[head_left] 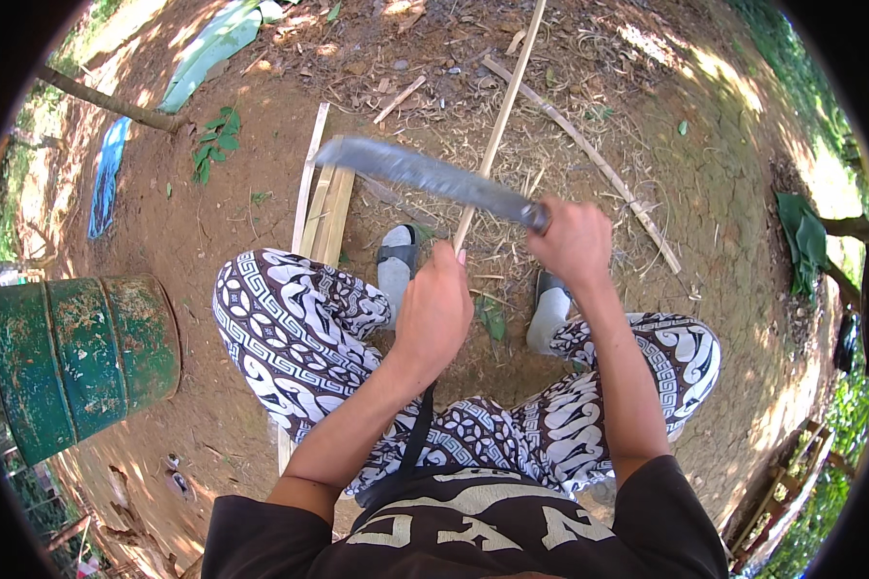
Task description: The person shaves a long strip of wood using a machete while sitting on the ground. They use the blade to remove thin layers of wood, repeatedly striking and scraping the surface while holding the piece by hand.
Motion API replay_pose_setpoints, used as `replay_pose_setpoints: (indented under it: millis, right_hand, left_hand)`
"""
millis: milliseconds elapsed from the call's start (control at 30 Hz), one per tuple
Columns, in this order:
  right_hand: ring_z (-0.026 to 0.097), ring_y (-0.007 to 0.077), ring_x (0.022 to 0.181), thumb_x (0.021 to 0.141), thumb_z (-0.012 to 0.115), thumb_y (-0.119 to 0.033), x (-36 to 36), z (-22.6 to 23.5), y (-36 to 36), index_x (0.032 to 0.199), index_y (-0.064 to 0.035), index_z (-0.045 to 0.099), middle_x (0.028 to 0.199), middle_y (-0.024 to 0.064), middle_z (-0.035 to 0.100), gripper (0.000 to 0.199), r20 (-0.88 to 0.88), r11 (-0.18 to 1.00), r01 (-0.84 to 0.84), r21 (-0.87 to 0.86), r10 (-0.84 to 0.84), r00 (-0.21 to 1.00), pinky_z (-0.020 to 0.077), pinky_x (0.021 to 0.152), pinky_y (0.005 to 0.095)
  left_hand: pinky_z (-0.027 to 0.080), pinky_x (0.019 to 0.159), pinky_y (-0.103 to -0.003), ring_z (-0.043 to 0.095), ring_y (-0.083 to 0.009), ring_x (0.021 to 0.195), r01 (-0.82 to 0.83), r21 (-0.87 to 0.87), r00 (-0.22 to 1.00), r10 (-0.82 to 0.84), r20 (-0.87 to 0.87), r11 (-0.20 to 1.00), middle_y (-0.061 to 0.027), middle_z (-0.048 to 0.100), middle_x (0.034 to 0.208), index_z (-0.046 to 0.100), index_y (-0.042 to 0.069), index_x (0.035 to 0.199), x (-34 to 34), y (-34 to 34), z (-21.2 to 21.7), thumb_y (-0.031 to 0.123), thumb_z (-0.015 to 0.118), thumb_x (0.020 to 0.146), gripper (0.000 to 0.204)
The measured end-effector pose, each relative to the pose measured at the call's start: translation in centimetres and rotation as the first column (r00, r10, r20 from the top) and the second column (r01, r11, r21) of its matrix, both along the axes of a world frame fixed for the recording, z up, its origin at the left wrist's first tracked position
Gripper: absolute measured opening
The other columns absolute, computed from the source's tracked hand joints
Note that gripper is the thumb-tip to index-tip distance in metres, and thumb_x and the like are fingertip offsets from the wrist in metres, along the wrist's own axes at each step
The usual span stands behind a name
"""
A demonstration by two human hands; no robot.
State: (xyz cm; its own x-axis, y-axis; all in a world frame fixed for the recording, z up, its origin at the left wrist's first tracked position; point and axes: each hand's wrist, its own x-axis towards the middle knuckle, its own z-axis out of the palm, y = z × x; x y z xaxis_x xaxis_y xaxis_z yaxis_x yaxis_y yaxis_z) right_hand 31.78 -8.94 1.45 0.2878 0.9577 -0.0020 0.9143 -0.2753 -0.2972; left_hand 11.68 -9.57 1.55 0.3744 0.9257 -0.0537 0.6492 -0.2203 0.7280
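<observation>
The left hand (434, 307) is wrapped around the near end of a thin stick (497, 130), which points far and a little right. A bit farther, the right hand (572, 243) grips a big knife (430, 176). Its blade points left, across the stick; I can't tell if they touch.

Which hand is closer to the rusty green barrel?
Left. The left hand holds a pale strip to the right of the barrel; the right hand, gripping the big knife, is farther right.
</observation>
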Motion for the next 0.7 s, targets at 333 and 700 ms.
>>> replay_pose_setpoints:
  millis: [333, 700]
  right_hand:
    - [0.067, 0.0343, 0.060, 0.082, 0.065, -0.021, 2.7, -0.2, 0.2, 0.085, -0.0058, 0.070, 0.066, 0.0172, 0.067, 0.017, -0.181, 0.990, 0.121, 0.077, -0.105, 0.978, 0.0537, 0.062, 0.0480]
    - [0.061, 0.0405, 0.058, 0.068, 0.066, -0.015, -3.4, -1.8, -1.8, 0.069, -0.0057, 0.060, 0.057, 0.0175, 0.058, 0.011, -0.243, 0.961, -0.251, 0.118, 0.273, 0.931, 0.0501, 0.056, 0.0472]
  left_hand:
    - [0.043, 0.062, -0.056, 0.059, -0.0498, 0.069, -0.005, -0.069, 1.000, 0.005, 0.001, 0.998, -0.0312, 0.058, 0.071, 0.051, -0.008, 0.096, -0.7, 0.5, -1.0, 0.015, 0.046, 0.103, 0.024]
    - [0.048, 0.066, -0.045, 0.064, -0.0412, 0.072, -0.058, -0.121, 0.962, 0.088, 0.259, 0.991, -0.0256, 0.063, 0.078, 0.061, -0.008, 0.099, -0.6, 0.7, -1.1, 0.004, 0.060, 0.091, 0.015]
